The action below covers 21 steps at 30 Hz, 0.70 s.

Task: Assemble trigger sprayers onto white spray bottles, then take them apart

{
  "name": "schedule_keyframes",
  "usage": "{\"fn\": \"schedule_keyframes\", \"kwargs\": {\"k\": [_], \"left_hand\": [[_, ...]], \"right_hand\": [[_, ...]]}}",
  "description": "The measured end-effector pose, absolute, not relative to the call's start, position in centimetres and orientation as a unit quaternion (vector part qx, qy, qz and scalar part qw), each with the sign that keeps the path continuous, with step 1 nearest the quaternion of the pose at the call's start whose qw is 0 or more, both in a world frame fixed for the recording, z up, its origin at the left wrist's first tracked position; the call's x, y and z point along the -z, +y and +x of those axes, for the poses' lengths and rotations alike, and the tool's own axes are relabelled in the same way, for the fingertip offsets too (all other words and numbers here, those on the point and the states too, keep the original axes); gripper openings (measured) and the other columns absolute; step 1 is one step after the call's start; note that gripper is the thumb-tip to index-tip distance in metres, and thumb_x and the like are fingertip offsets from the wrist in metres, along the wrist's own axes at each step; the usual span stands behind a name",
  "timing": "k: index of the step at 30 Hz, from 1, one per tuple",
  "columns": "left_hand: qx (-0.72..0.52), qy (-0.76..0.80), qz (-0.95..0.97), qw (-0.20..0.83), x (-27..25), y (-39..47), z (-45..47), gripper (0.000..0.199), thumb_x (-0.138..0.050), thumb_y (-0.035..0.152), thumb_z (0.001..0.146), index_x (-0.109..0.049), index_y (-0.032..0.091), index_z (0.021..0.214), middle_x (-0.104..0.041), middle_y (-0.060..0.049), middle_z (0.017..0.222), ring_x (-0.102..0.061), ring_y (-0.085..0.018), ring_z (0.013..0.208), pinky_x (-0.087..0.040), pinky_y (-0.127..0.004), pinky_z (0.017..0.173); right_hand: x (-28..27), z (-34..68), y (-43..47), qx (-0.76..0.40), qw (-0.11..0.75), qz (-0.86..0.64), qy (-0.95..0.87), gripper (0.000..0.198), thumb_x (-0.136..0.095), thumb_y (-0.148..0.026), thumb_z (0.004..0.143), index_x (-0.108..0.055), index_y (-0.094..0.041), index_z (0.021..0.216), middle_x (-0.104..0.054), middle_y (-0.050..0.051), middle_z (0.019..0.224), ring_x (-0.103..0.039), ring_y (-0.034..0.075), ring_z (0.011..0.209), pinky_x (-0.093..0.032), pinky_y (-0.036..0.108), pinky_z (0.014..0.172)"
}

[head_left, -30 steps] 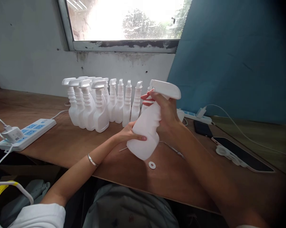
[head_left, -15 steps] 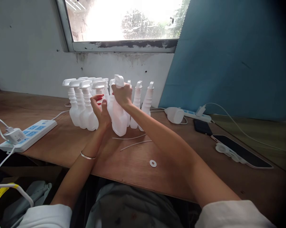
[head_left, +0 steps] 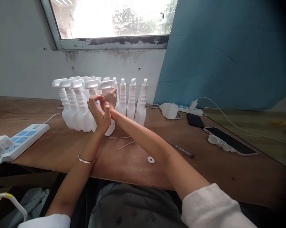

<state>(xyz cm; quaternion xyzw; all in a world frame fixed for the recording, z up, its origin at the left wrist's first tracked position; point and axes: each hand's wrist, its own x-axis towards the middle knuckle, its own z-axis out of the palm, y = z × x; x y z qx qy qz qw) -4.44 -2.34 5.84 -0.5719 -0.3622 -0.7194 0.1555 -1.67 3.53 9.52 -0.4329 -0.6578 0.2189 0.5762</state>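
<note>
Several white spray bottles with trigger heads stand close together on the brown table. My right hand is wrapped round the neck of one white spray bottle at the front right of the group, just under its head. In front of the neighbouring bottles my left hand is open, thumb apart from the curved fingers, close against my right hand. Whether it touches a bottle is hidden. Behind my right wrist more white bottles stand in a row.
Two thin white tubes, a white washer and a screwdriver lie on the table. To the left is a power strip. On the right are a white charger, a black phone and a larger phone.
My right hand has moved left with the spray bottle, and the bottle's head has turned to point left. The screwdriver now shows beside my right forearm. The view has shifted slightly right.
</note>
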Motion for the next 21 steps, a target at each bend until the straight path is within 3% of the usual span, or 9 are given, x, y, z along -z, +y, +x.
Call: {"fn": "schedule_keyframes", "kwargs": {"k": [4,9,13,15,17,21], "left_hand": [[0.722,-0.362,-0.567,0.163,-5.8,-2.2,-4.3,0.023,-0.047,0.023,0.077,-0.046,0.018,0.099,-0.050,-0.006,0.101,-0.048,-0.021,0.099,-0.036,-0.037,0.085],[0.753,-0.333,-0.532,0.198,-5.9,-2.9,-3.6,0.029,-0.045,0.022,0.073,-0.047,0.018,0.102,-0.049,-0.009,0.105,-0.046,-0.023,0.100,-0.037,-0.036,0.083],[0.739,-0.295,-0.582,0.170,-5.6,-3.6,-2.5,0.021,-0.048,0.021,0.070,-0.051,0.021,0.091,-0.053,-0.006,0.090,-0.050,-0.021,0.086,-0.039,-0.033,0.073],[0.671,-0.268,-0.682,0.114,-5.0,-3.9,-1.4,0.012,-0.048,0.016,0.070,-0.052,0.021,0.080,-0.053,-0.001,0.074,-0.049,-0.016,0.070,-0.040,-0.029,0.065],[0.513,-0.241,-0.824,0.017,-4.2,-4.4,-0.1,0.011,-0.046,0.014,0.074,-0.054,0.020,0.079,-0.054,0.001,0.069,-0.049,-0.013,0.066,-0.040,-0.026,0.063],[0.165,-0.146,-0.967,-0.126,-2.0,-5.6,2.5,0.025,-0.050,0.025,0.080,-0.057,0.020,0.104,-0.059,-0.005,0.104,-0.052,-0.017,0.096,-0.041,-0.028,0.084]], "right_hand": [[-8.8,-1.2,3.0,-0.209,0.590,-0.471,-0.622,0.061,-0.059,-0.037,0.070,-0.026,-0.015,0.116,-0.039,0.015,0.125,-0.043,0.026,0.115,-0.038,0.037,0.095],[-6.7,2.9,0.1,-0.156,0.584,-0.439,-0.665,0.071,-0.060,-0.039,0.068,-0.023,-0.018,0.125,-0.034,0.013,0.131,-0.033,0.027,0.123,-0.032,0.038,0.101],[-4.8,12.5,-2.7,-0.014,0.556,-0.401,-0.728,0.051,-0.050,-0.026,0.074,-0.032,-0.019,0.121,-0.041,0.010,0.125,-0.038,0.022,0.118,-0.033,0.035,0.098],[-4.1,19.1,-3.8,0.082,0.496,-0.441,-0.744,0.037,-0.045,-0.018,0.075,-0.042,-0.019,0.111,-0.045,0.010,0.122,-0.040,0.022,0.114,-0.032,0.037,0.097],[-3.3,25.7,-4.8,0.173,0.382,-0.538,-0.731,0.032,-0.041,-0.009,0.072,-0.049,-0.016,0.102,-0.053,0.012,0.110,-0.044,0.025,0.108,-0.032,0.040,0.094],[-1.2,35.3,-7.6,0.290,0.100,-0.730,-0.611,0.041,-0.051,-0.009,0.066,-0.050,-0.004,0.107,-0.054,0.023,0.109,-0.042,0.035,0.109,-0.024,0.050,0.093]]}}
